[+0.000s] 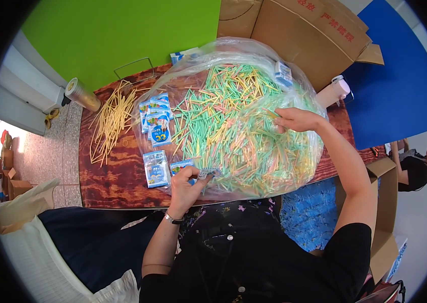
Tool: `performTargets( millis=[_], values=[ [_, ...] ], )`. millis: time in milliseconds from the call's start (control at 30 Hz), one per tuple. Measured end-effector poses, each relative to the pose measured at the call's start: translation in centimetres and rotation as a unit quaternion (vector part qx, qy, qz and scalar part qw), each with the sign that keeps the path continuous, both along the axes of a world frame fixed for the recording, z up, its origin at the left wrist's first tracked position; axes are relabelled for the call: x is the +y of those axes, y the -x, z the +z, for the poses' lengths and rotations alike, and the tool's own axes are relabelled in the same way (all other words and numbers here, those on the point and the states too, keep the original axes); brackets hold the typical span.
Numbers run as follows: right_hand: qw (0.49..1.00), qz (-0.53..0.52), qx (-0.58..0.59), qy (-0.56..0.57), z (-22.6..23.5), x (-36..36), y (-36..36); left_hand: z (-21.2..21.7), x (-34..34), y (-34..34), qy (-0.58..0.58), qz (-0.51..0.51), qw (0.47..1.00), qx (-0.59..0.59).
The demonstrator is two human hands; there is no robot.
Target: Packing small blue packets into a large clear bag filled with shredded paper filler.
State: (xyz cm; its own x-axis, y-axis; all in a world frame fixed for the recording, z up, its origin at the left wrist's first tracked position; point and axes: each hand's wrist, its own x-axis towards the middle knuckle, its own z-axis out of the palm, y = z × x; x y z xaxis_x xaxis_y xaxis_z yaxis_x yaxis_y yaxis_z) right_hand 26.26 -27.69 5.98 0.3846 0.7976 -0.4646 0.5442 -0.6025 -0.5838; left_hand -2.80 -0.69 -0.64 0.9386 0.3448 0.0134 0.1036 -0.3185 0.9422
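A large clear plastic bag (208,54) lies spread on the table, heaped with thin green, yellow and pink sticks (193,126). Near the table's front edge, my left hand (185,188) is closed, pinching the edge of a small blue-and-white packet (210,173). My right hand (297,120) reaches over the right part of the heap, its fingers drawn together against the sticks and a fold of plastic. What its fingertips hold is too small to tell. Left of the heap rest several blue-and-white packets (159,129), with another packet (156,168) nearer me.
Pale yellow sticks (111,126) lie loose on the red-brown table (117,184), near a stack of cups (82,95). A cardboard box (299,40) and a pink bottle (334,92) stand behind the bag. Another open box (383,217) is at my right; a person (420,164) sits beyond.
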Motion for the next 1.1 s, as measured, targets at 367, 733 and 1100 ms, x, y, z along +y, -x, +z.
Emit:
performTargets(
  millis=[367,733,1100],
  values=[
    [0.833,0.191,-0.474,0.214,1.1,-2.5,5.7,-3.2,0.2,-0.2,0.013,-0.015,0.999,-0.030],
    [0.875,0.109,-0.371,0.292,-3.4,-2.0,5.7,-2.5,-0.1,-0.1,0.029,-0.009,0.999,-0.021],
    [0.886,0.204,-0.399,0.117,-3.6,-7.3,6.2,-2.6,-0.6,-0.8,-0.016,-0.007,1.000,-0.017]
  ],
)
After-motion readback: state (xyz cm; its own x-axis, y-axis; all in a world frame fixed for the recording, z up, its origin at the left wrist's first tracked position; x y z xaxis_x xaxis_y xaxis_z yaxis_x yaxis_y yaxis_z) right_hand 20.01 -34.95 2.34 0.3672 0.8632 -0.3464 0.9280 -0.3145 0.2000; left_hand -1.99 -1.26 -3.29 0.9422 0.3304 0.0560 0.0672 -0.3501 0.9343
